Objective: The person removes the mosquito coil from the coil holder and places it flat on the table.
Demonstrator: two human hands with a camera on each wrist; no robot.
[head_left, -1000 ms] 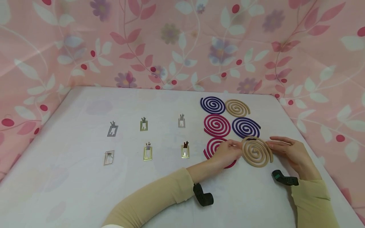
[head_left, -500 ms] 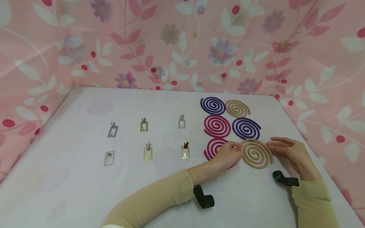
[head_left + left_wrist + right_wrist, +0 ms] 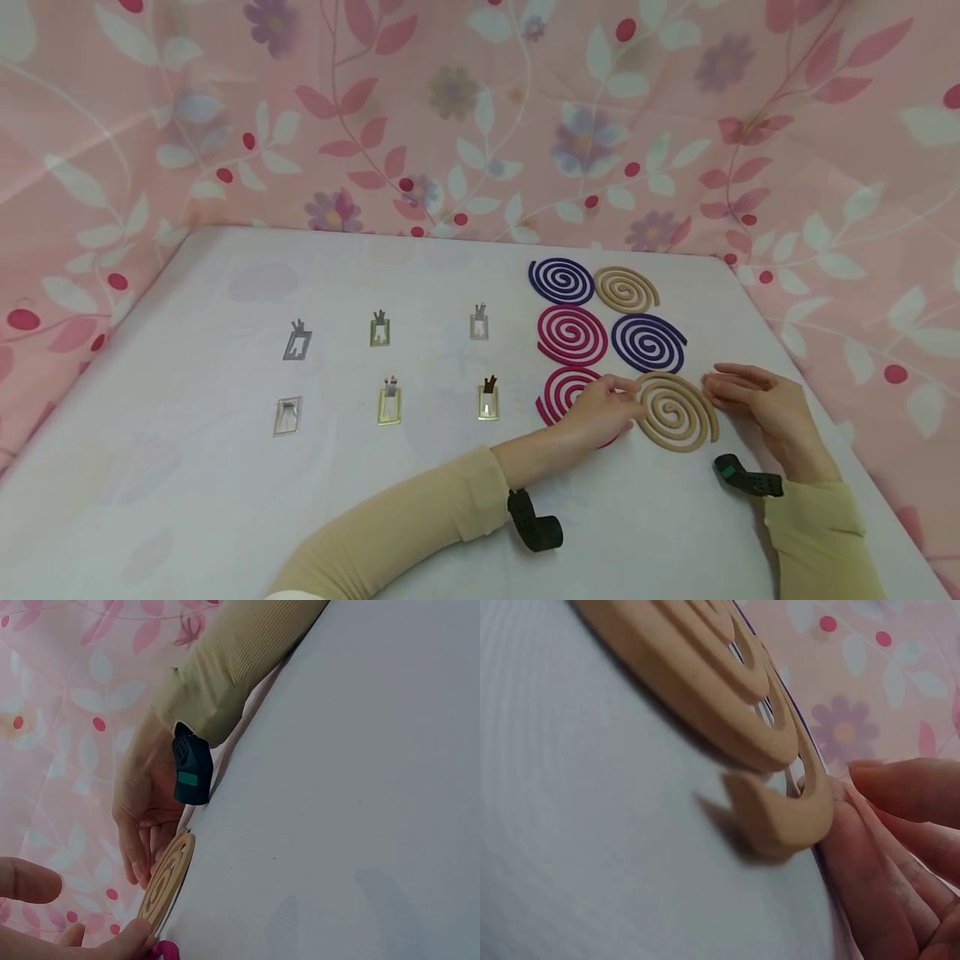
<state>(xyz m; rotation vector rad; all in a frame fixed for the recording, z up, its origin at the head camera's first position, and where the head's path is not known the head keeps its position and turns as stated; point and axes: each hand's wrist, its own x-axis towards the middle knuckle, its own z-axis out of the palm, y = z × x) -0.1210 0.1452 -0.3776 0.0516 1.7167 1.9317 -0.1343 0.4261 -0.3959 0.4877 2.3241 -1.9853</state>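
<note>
A tan mosquito coil [image 3: 671, 410] lies at the front right of the coil group, between my two hands. My left hand [image 3: 596, 412] reaches over a pink coil [image 3: 555, 400], partly hiding it, and touches the tan coil's left edge. In the left wrist view one fingertip [image 3: 135, 936] is at the coil while another finger stands apart. My right hand [image 3: 768, 408] is at the coil's right edge. One of its fingers [image 3: 862, 877] touches the outer ring in the right wrist view. Neither hand curls round the coil.
Behind are purple coils [image 3: 648, 342], another pink coil [image 3: 572, 335] and another tan coil [image 3: 626, 289]. Several small metal clips or bookmarks [image 3: 389, 404] lie in two rows on the left of the white table [image 3: 225, 517]. A floral cloth [image 3: 450, 125] stands behind.
The tan coil has come down and slightly towards me, and no longer overlaps the purple coil behind it. Both hands have shifted only a little, staying at its edges.
</note>
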